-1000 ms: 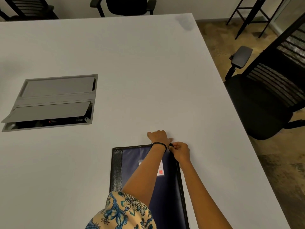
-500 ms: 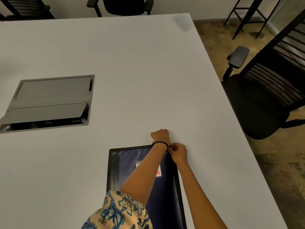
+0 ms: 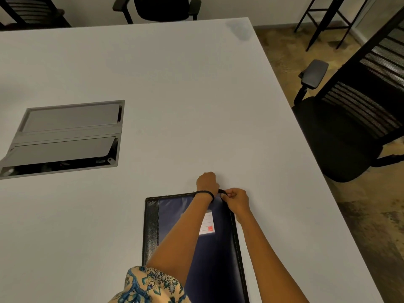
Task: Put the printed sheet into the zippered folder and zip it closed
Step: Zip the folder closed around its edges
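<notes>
A dark blue zippered folder [image 3: 220,254] with a black spine on its left side lies flat on the white table [image 3: 175,95] near me. A small white label with an orange square [image 3: 207,224] shows on its cover. My left hand [image 3: 206,181] is curled over the folder's far edge near the far right corner. My right hand [image 3: 237,201] pinches the zipper pull at that corner. The printed sheet is not visible.
A grey cable hatch [image 3: 63,136] is set into the table at the left, its lid partly open. A black office chair [image 3: 354,119] stands off the table's right edge. More chairs [image 3: 161,7] stand beyond the far edge.
Both hands stay at the folder's far right corner. The right hand has shifted slightly along the corner with the zipper pull.
</notes>
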The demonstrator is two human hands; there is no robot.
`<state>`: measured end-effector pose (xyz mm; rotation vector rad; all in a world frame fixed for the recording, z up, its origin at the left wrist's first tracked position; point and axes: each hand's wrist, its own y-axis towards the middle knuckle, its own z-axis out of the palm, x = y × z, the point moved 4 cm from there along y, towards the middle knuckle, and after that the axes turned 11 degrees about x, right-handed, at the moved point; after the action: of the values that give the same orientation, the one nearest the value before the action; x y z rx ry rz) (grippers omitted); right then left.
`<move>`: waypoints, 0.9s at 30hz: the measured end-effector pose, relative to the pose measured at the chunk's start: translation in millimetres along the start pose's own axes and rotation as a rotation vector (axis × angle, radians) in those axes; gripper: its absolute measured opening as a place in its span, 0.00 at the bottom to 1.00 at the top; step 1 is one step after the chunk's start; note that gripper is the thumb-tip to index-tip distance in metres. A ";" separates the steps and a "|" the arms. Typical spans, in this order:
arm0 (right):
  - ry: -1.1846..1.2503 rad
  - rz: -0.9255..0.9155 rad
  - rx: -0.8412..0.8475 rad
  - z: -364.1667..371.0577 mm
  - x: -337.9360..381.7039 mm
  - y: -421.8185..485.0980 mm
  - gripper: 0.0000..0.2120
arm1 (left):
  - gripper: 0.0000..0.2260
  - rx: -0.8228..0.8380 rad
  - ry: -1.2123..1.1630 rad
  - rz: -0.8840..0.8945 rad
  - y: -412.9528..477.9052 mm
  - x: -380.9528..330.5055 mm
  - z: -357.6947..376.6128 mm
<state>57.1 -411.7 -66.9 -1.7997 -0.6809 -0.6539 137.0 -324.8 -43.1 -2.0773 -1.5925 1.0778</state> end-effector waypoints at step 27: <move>-0.034 -0.023 -0.018 -0.3 -2.3 0.7 0.07 | 0.15 0.122 -0.008 -0.080 7.5 15.2 0.1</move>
<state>56.0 -412.4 -68.9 -1.8254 -0.7216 -0.6471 143.6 -313.3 -53.6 -1.9173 -1.5585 1.1272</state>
